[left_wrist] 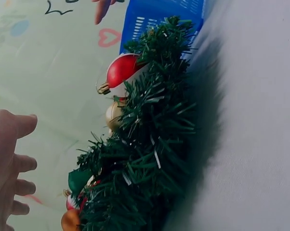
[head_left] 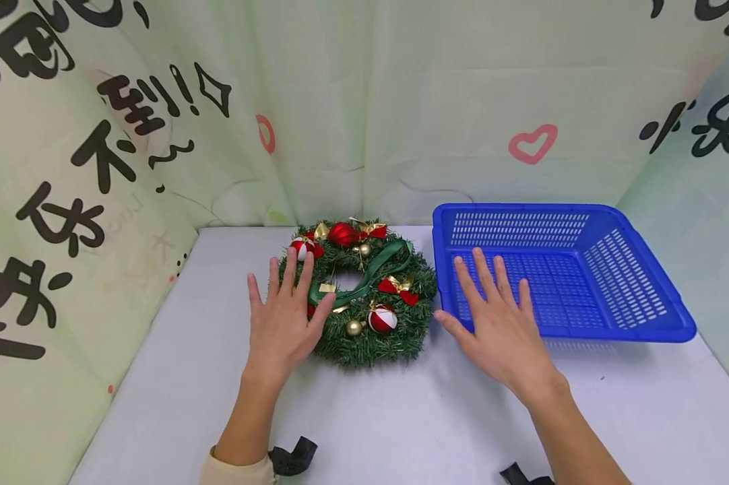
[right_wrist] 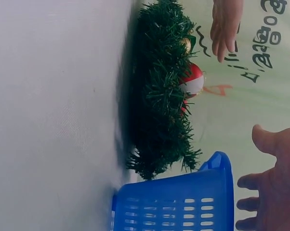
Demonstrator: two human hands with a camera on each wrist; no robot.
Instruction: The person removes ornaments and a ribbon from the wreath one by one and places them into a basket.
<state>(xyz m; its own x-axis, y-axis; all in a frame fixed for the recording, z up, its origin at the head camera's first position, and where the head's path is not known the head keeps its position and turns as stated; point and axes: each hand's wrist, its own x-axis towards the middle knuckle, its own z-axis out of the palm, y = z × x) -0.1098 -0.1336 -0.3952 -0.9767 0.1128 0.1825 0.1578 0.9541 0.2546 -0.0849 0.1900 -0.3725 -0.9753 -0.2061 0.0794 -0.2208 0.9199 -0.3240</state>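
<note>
The Christmas wreath (head_left: 391,269) lies left of the blue plastic basket (head_left: 564,283). Left hand (head_left: 284,330) and right hand (head_left: 502,330) hover spread-fingered, holding nothing. Grasping seems not yet begun; it would call for curling them.

Chinese characters (head_left: 102,162), exclamation mark (head_left: 181,84), heart (head_left: 533,140), on curtain (head_left: 437,101)

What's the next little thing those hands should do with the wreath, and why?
Maybe lower the left hand and gently grip the wreath by its left edge. That hand hovers over that side, fingers spread, holding nothing, while the wreath lies flat on the table. The right hand holds nothing either.
</note>
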